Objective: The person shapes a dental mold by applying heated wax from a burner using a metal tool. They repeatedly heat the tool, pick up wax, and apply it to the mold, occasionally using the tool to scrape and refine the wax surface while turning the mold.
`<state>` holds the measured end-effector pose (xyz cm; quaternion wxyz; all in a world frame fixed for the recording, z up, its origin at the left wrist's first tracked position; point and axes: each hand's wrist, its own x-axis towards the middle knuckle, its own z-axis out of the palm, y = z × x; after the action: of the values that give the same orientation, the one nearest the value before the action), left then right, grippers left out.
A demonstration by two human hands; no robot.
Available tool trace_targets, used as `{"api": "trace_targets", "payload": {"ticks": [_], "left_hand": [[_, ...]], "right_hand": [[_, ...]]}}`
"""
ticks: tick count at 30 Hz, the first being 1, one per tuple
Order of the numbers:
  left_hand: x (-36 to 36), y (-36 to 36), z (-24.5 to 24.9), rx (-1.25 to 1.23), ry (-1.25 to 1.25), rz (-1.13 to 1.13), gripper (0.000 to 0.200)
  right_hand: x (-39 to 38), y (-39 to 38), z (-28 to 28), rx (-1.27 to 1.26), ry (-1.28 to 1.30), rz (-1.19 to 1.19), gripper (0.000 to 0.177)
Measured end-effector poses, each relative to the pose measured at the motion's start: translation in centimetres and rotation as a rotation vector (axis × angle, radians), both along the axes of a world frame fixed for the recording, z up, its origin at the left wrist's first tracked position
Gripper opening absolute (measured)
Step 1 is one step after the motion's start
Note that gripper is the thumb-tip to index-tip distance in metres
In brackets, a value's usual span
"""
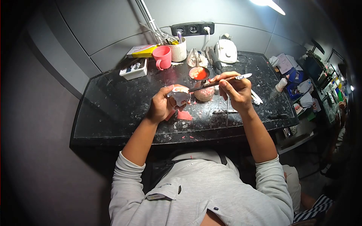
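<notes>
My left hand (161, 102) is closed around a white plaster dental cast (180, 98), holding it up over the bench. My right hand (235, 90) grips a wax knife (215, 83) with a dark handle; a bright blade points away to the right, and its other end is right at the cast's edge. Behind the knife stands a rounded, pink-smeared pot (204, 95). Just beyond it, a small pan (199, 73) holds red and pinkish wax. Pieces of pink wax sheet (184, 115) lie below the cast.
A pink mug (162, 57), a woven holder of tools (178, 51) and a white tray (134, 70) stand at the back left. A white device (226, 51) sits at the back. Metal instruments (225, 111) lie near my right wrist. Cluttered shelves (301, 90) are off to the right.
</notes>
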<state>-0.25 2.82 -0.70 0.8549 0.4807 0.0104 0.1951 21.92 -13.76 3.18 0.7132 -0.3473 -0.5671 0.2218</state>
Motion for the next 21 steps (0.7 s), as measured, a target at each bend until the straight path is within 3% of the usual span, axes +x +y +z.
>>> {"api": "trace_targets", "payload": {"ticks": [15, 19, 21], "left_hand": [[0.1, -0.1, 0.0, 0.061, 0.004, 0.024, 0.052], [0.1, -0.5, 0.8, 0.178, 0.034, 0.072, 0.055], [0.2, -0.6, 0.9, 0.200, 0.041, 0.069, 0.057]], "right_hand": [[0.1, -0.1, 0.1, 0.003, -0.009, -0.052, 0.010], [1.2, 0.0, 0.4, 0.079, 0.035, -0.223, 0.008], [1.4, 0.2, 0.2, 0.074, -0.132, -0.381, 0.007]]}}
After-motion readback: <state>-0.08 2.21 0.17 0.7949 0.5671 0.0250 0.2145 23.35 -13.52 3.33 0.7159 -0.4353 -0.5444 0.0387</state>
